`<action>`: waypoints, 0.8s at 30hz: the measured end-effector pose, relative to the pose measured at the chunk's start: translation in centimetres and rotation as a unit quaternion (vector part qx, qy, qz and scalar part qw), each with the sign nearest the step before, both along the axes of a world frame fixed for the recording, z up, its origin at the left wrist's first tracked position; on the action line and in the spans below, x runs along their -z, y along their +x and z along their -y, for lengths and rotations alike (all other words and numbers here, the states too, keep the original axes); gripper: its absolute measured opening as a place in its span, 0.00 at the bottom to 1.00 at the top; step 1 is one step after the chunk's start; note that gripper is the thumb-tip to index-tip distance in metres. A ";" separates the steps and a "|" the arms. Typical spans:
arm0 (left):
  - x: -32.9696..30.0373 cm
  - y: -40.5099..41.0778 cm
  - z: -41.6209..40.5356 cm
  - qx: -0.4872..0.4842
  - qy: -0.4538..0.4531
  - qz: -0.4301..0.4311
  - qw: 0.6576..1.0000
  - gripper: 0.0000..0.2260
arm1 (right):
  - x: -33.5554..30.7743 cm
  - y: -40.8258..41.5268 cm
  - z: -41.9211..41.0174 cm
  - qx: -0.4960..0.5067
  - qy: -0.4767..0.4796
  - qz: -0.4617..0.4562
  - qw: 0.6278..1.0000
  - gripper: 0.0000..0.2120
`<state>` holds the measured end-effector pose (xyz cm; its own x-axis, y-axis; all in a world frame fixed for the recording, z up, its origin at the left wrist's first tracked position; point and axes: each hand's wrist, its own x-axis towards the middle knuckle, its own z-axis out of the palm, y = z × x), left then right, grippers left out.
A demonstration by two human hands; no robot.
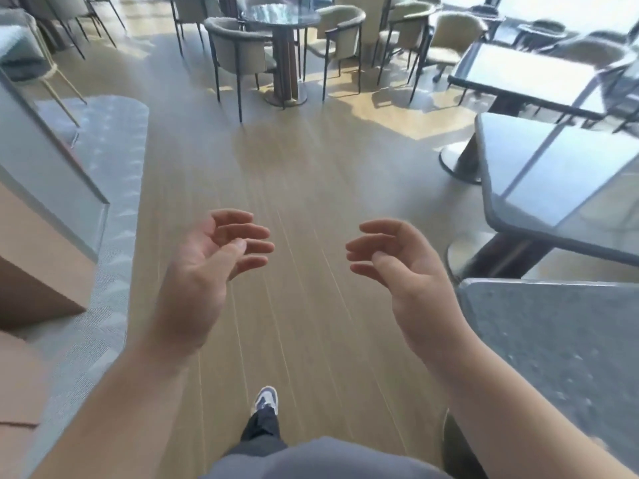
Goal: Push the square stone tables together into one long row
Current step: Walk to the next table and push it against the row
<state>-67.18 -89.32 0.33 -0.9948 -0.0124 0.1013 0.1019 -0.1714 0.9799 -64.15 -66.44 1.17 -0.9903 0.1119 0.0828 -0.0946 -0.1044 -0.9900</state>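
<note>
Left hand (204, 267) and right hand (404, 271) relaxed, empty, above floor (276, 160); stone tables (567, 188) at right, gapped; best press flat on edge, push low and steady

1. Both hands are raised in front of the body, well apart, palms turned toward each other.
2. The left hand (204, 271) holds nothing; its fingers (249, 236) are loosely curled, the thumb lying near them.
3. The right hand (404, 271) is likewise empty, fingers (366, 248) loosely bent.
4. Both forearms are bare and stretch forward from the lower corners of the view.
5. One foot (265, 400) is forward.
</note>
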 end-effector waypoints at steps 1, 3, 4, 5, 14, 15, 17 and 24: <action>0.1 -2.5 0.1 0.018 0.002 0.001 1.000 0.12 | 0.2 -1.8 0.3 0.018 0.001 0.000 1.000 0.16; 0.2 -7.7 0.3 0.055 0.003 0.008 0.998 0.12 | 0.3 -5.5 1.0 0.055 0.009 0.006 0.998 0.15; 0.1 -10.1 0.4 0.071 0.004 0.013 0.997 0.12 | 0.2 -7.2 1.2 0.072 0.010 0.011 0.997 0.15; 0.0 -12.5 0.4 0.085 0.007 0.019 0.996 0.12 | 0.0 -8.9 1.4 0.087 0.008 0.015 0.996 0.16; -0.1 -28.4 -9.1 0.280 0.003 0.038 0.959 0.13 | 0.8 -16.6 -2.7 0.276 -0.021 0.032 0.960 0.14; 0.1 -29.4 -10.7 0.305 -0.003 0.037 0.952 0.13 | 1.1 -16.9 -3.7 0.302 -0.025 0.034 0.953 0.15; 0.4 -31.2 -13.9 0.347 -0.019 0.036 0.937 0.12 | 1.7 -17.8 -5.9 0.345 -0.037 0.040 0.937 0.15; 1.0 -39.3 -25.9 0.411 -0.063 0.030 0.909 0.13 | 3.9 -23.7 -16.0 0.411 -0.050 0.039 0.909 0.16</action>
<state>-106.51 -63.40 -0.63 -0.6674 0.7447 -0.0040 -0.0642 -0.0522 0.9966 -87.85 -50.41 -2.77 -0.5705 0.8205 -0.0360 -0.1113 -0.1207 -0.9864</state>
